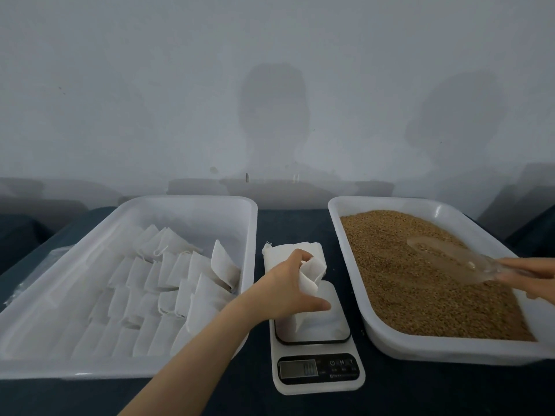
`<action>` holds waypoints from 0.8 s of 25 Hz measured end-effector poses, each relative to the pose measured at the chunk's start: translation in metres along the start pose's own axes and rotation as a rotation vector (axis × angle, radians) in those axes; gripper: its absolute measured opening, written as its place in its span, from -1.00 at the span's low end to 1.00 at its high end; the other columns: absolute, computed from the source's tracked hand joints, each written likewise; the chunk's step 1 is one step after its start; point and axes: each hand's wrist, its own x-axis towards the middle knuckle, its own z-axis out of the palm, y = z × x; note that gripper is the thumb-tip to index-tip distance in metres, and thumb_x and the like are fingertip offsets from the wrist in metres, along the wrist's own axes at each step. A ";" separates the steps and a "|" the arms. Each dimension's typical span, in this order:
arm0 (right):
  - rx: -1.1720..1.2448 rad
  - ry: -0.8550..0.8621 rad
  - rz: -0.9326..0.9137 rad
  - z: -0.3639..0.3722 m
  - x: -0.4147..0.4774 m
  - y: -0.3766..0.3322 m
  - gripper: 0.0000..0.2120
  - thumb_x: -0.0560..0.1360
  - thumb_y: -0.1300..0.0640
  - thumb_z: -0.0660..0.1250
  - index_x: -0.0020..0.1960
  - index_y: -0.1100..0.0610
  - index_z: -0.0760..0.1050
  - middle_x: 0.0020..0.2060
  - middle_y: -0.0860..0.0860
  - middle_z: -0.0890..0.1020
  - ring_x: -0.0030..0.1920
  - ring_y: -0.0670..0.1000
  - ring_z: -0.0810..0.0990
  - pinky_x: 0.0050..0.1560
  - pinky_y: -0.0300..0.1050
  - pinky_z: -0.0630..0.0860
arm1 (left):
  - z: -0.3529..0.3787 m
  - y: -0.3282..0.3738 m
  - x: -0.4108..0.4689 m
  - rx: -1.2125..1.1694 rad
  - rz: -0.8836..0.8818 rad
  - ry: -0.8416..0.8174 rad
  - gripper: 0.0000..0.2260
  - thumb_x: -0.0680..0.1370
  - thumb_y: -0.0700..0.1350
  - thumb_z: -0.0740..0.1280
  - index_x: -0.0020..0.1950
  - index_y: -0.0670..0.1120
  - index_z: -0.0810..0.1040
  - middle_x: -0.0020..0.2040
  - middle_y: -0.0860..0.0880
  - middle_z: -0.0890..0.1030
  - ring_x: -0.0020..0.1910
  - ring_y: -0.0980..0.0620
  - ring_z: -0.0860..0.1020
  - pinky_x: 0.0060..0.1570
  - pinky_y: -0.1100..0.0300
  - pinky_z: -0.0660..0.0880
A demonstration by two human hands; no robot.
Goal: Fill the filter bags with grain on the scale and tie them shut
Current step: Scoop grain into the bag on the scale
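Observation:
A small white scale stands between two white trays. My left hand grips an open white filter bag over the scale's platform. Behind it lies a stack of flat empty bags. My right hand holds the handle of a clear plastic scoop, whose bowl lies in the brown grain of the right tray. The left tray holds several rows of white bags.
A dark blue cloth covers the table. A pale wall rises right behind the trays. A clear plastic sheet lies left of the left tray.

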 end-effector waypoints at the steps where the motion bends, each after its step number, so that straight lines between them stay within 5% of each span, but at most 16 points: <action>1: -0.013 -0.002 -0.008 -0.005 -0.012 -0.018 -0.60 0.29 -0.37 0.36 0.12 -0.42 0.47 0.03 -0.31 0.61 -0.05 -0.17 0.63 -0.19 -0.11 0.62 | 0.000 0.000 0.000 0.001 0.006 0.006 -0.33 0.32 0.19 0.51 0.28 0.24 0.17 0.15 0.15 0.37 0.01 0.12 0.47 -0.19 0.38 0.42; 4: -0.044 -0.027 -0.083 -0.011 -0.045 -0.090 -0.59 0.26 -0.41 0.37 0.10 -0.43 0.49 -0.04 -0.39 0.61 -0.07 -0.34 0.59 -0.07 -0.12 0.59 | 0.002 0.001 0.001 0.036 0.030 0.037 -0.36 0.27 0.22 0.52 0.19 0.25 0.22 0.13 0.17 0.39 0.03 0.10 0.47 -0.06 0.24 0.51; 8: -0.004 -0.114 -0.228 -0.003 -0.063 -0.168 -0.60 0.23 -0.41 0.39 0.05 -0.44 0.51 -0.05 -0.41 0.61 -0.03 -0.33 0.59 0.00 -0.15 0.54 | 0.002 0.002 -0.001 0.103 0.030 0.055 -0.37 0.22 0.26 0.50 0.14 0.22 0.26 0.07 0.18 0.40 0.01 0.07 0.46 -0.03 0.15 0.53; 16: -0.015 -0.318 -0.356 0.015 -0.071 -0.242 -0.70 0.27 -0.14 0.41 -0.08 -0.48 0.51 -0.10 -0.47 0.58 -0.05 -0.41 0.55 -0.24 -0.57 0.42 | -0.001 0.004 -0.004 0.232 0.091 0.047 -0.34 0.30 0.22 0.49 0.28 0.09 0.29 0.07 0.16 0.34 0.08 0.07 0.37 0.18 0.02 0.43; 18: -0.038 -0.340 -0.367 0.016 -0.069 -0.247 -0.71 0.27 -0.16 0.40 -0.11 -0.52 0.49 -0.10 -0.50 0.56 -0.03 -0.41 0.54 -0.20 -0.55 0.45 | -0.001 0.005 -0.004 0.239 0.114 0.046 -0.36 0.32 0.20 0.49 0.28 0.07 0.30 0.05 0.16 0.34 0.08 0.07 0.35 0.16 0.04 0.41; 20: -0.094 -0.354 -0.369 0.018 -0.067 -0.251 -0.72 0.24 -0.24 0.37 -0.08 -0.52 0.48 -0.08 -0.46 0.59 0.03 -0.27 0.59 -0.03 -0.30 0.56 | -0.001 0.005 -0.004 0.234 0.125 0.040 -0.38 0.34 0.20 0.49 0.28 0.07 0.30 0.06 0.16 0.34 0.09 0.07 0.35 0.17 0.05 0.39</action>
